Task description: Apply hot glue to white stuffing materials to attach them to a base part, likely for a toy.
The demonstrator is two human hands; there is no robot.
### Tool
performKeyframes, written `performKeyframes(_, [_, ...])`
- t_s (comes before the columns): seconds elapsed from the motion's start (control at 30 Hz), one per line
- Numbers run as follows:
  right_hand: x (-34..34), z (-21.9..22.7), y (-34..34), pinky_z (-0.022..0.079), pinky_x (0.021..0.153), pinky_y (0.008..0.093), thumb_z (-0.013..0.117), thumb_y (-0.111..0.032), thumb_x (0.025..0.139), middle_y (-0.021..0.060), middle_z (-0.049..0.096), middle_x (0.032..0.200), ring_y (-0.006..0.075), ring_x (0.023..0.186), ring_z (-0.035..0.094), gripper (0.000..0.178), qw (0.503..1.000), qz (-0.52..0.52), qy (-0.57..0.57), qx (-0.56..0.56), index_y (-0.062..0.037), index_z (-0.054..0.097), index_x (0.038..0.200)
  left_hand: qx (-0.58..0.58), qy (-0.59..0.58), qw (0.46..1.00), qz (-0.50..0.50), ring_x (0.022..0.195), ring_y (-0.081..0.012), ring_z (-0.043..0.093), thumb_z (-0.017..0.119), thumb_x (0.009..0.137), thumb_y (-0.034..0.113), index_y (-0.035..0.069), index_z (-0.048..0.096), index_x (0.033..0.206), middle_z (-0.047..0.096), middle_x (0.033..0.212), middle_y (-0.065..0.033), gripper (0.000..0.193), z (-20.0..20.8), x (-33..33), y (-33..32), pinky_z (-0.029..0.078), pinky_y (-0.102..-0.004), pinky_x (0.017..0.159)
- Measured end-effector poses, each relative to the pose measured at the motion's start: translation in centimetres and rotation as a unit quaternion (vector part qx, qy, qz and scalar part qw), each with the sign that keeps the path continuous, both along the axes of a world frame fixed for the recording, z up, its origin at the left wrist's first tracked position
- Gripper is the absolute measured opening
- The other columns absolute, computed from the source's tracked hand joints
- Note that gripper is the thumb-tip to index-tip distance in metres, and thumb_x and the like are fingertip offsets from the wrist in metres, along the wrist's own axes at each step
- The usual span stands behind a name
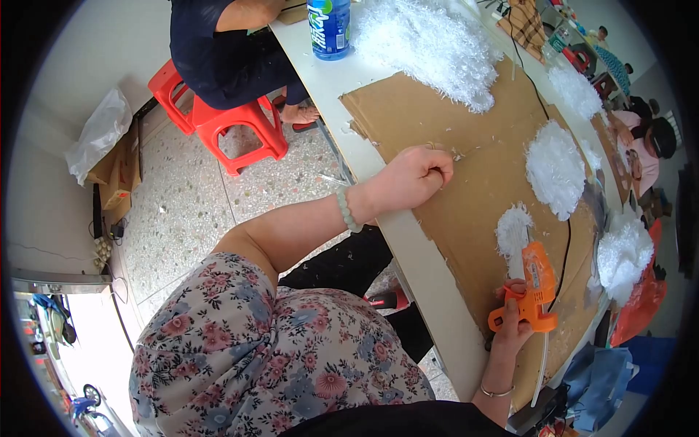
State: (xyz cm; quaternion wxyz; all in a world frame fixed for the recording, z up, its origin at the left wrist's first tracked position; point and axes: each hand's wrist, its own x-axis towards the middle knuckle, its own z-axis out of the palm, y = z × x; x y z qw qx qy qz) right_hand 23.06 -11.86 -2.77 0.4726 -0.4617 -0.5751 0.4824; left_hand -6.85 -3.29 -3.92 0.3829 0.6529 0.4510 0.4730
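Left grip [418, 175] curled — right grip [512, 333] clasped

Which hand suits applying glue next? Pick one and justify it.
Likely the right hand: it grips the orange glue gun. The left hand is curled over the cardboard, away from the gun.

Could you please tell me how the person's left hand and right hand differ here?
The left hand is curled with its fingers drawn in, while the right hand grips an orange glue gun. The left hand has a pale beaded bracelet at its wrist; the right hand has a thin bangle. Both are ungloved.
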Motion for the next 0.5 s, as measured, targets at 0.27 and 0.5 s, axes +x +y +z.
performKeyframes(0.27, [-0.4,-0.2,-0.2,0.046,0.078,0.0324,0.055,-0.007,0.086,0.013,0.053,0.107,0.0185,0.085,0.055,0.021,1.0,0.014,0.012,0.016,-0.0025,0.054,0.106,-0.041,-0.006,0.998,0.04,0.06,-0.0111,0.044,0.039,0.073,-0.008,0.002,0.054,0.071,0.049,0.065,-0.0035,0.018,0.8,-0.2,-0.1,0.036,-0.0262,0.054])
performKeyframes(0.5, [0.3,-0.3,-0.3,0.047,0.078,0.0337,0.056,-0.003,0.084,0.0105,0.057,0.105,0.0207,0.086,0.058,0.024,0.95,0.085,-0.281,0.105,-0.0015,0.054,0.108,-0.112,-0.086,0.989,0.049,0.061,-0.0057,0.047,0.038,0.076,-0.008,0.003,0.059,0.074,0.053,0.064,-0.0002,0.024,1.9,-0.1,-0.3,0.038,-0.0215,0.055])
